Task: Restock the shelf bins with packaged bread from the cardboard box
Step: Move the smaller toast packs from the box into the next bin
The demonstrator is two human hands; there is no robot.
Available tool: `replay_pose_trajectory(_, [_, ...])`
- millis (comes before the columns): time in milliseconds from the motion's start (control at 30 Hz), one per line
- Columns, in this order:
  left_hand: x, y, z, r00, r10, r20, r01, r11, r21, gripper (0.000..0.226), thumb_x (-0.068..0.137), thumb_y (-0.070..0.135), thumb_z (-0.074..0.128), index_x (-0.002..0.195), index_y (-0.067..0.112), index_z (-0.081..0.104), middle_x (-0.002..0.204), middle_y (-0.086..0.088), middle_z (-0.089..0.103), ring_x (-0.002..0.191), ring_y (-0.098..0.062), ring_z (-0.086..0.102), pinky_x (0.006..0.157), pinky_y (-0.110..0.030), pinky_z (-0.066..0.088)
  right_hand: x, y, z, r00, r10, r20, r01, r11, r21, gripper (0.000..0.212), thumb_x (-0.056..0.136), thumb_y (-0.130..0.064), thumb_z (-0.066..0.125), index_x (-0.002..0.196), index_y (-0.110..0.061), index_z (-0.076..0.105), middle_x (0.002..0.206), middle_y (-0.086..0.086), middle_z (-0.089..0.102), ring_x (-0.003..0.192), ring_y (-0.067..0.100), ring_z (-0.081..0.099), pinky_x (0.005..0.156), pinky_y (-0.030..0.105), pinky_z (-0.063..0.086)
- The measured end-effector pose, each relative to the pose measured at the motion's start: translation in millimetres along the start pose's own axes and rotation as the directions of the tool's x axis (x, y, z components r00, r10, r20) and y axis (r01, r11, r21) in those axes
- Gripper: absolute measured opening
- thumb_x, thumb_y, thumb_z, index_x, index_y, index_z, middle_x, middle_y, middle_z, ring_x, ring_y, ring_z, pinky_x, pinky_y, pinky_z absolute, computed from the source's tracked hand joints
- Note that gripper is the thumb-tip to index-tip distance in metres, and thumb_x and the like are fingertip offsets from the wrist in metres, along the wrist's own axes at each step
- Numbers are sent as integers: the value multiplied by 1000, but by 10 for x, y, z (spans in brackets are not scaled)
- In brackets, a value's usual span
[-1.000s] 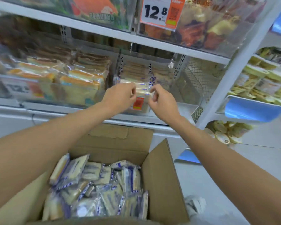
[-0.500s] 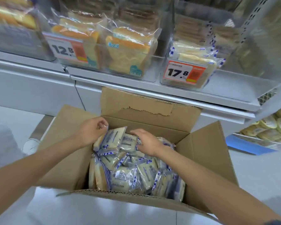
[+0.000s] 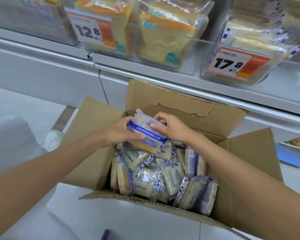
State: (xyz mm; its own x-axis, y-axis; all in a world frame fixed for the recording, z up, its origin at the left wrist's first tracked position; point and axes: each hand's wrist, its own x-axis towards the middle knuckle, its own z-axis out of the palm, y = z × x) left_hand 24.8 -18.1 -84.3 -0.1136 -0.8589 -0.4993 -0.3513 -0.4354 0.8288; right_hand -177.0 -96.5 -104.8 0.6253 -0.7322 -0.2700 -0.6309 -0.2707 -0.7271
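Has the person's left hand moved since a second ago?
Yes. The left hand has come down from the 17.8 shelf bin to the cardboard box, where it grips a bread packet.

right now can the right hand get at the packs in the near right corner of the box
Probably yes: the box is open and those packs lie uncovered, but the right hand must first release the packet it grips.
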Motion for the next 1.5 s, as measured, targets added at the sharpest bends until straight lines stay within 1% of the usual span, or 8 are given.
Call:
replay_pose_trajectory(300, [-134,170,211,987,-150,-61,128,952,-277,37,89,44,65,118,20,61,109,-7,73,100,-21,69,92,-45,55,-453,-158,-320,989,132,-71,-100,935,341,19,94,-32,60,104,-19,69,93,-9,73,81,3,70,68,17,51])
replay_pose_trajectory(467, [-201,267,74,899,-381,214,412,577,-705,77,68,56,72,123,9,46,130,-24,52,103,-40,65,67,-46,62,-578,-128,-185,988,-62,-139,83,985,148,19,85,-20,72,103,-25,71,105,-10,68,91,9,58,75,26,49])
replay_pose_trajectory(633, [-164,177,193,977,-199,-75,139,865,-483,112,76,-21,66,153,39,12,132,-5,59,102,-23,67,79,-42,58,-653,-71,-158,984,173,-31,-153,928,339,58,85,-28,73,138,-28,49,144,-7,37,129,10,39,94,19,38])
replay_pose_trajectory(833, [-179,155,120,993,-111,-30,85,890,-448,114,74,-11,74,153,43,12,136,-11,58,106,-27,69,86,-46,57,-605,-7,-69,949,313,-42,-221,753,620,79,82,-2,72,148,-17,31,128,6,62,113,20,63,95,36,53])
replay_pose_trajectory(967, [-210,208,82,986,-162,-34,136,909,-393,53,77,18,79,125,9,58,105,-7,75,85,-13,73,71,-28,57,-559,-20,-60,967,249,-53,-160,759,631,85,79,-9,76,147,-27,28,122,2,65,108,18,66,96,40,52])
replay_pose_trajectory(1200, [-123,-28,-255,921,-210,-329,66,915,-399,31,89,12,68,119,4,62,107,-15,72,63,-15,70,40,-22,47,-327,498,462,969,201,142,-205,979,15,56,99,-30,53,150,-20,31,147,-4,39,121,2,55,97,14,40])
replay_pose_trajectory(1333, [-117,-120,-296,932,-193,-305,72,928,-365,28,90,13,68,115,2,63,101,-18,72,61,-17,69,39,-23,45,-90,840,930,944,187,272,-110,956,-273,65,103,-36,40,156,-21,6,164,2,-3,151,21,-3,122,33,2])
replay_pose_trajectory(1500, [-65,-198,-305,926,-217,-309,108,937,-333,28,87,18,71,113,8,64,101,-12,74,71,-21,71,43,-26,48,-228,1108,1051,943,151,298,-54,950,-309,59,103,-35,42,155,-22,18,163,0,7,150,20,4,123,34,4])
